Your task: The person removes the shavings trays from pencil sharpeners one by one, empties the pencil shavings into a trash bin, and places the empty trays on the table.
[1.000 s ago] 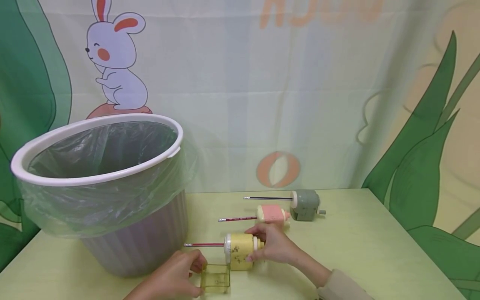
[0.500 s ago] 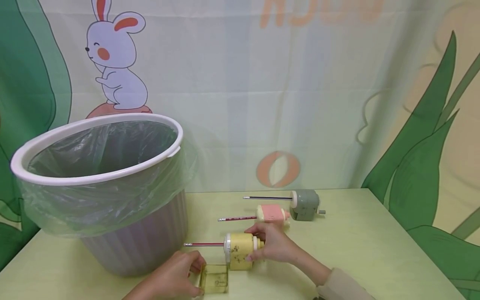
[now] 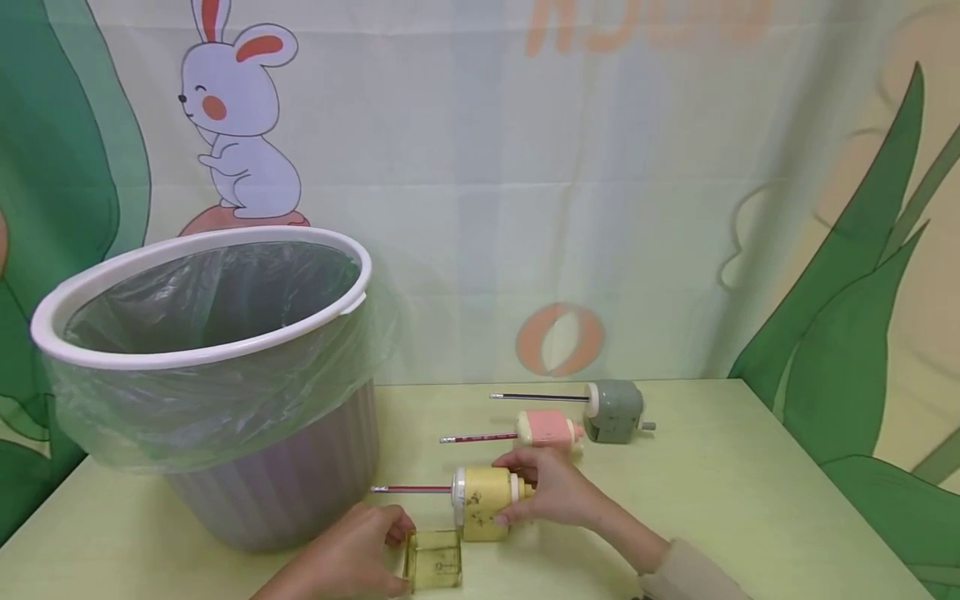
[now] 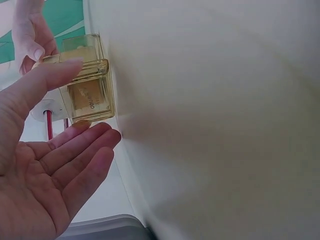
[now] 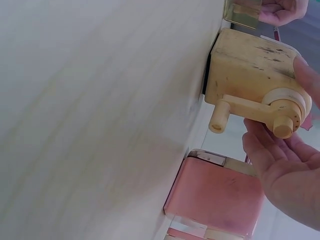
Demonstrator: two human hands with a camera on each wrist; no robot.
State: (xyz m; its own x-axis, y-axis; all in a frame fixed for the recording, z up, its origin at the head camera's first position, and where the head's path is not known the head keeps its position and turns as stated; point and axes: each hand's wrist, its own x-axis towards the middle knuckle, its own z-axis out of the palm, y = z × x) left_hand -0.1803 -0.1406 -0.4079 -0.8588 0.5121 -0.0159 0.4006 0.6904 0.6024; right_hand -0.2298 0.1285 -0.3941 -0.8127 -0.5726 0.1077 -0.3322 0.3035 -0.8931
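My left hand (image 3: 351,550) pinches a clear yellow shavings tray (image 3: 435,560) between thumb and fingers, just above or on the table at its front. In the left wrist view the thumb lies along one side of the tray (image 4: 90,95) and the fingertips at the other. My right hand (image 3: 558,490) grips a yellow crank pencil sharpener (image 3: 486,504) at its crank end, thumb on the near side, fingers behind. A red pencil (image 3: 412,489) sticks out of its left face. The crank handle (image 5: 220,116) shows in the right wrist view.
Behind the yellow sharpener stand a pink sharpener (image 3: 547,427) and a grey-green one (image 3: 615,410), each holding a pencil. A large lined waste bin (image 3: 300,475) stands at the left on the table (image 3: 712,492). A printed curtain (image 3: 465,208) hangs behind.
The tray's angle has altered slightly in my left hand, and more of its printed face shows. My right hand and the sharpener stay in place. The head view has shifted a little.
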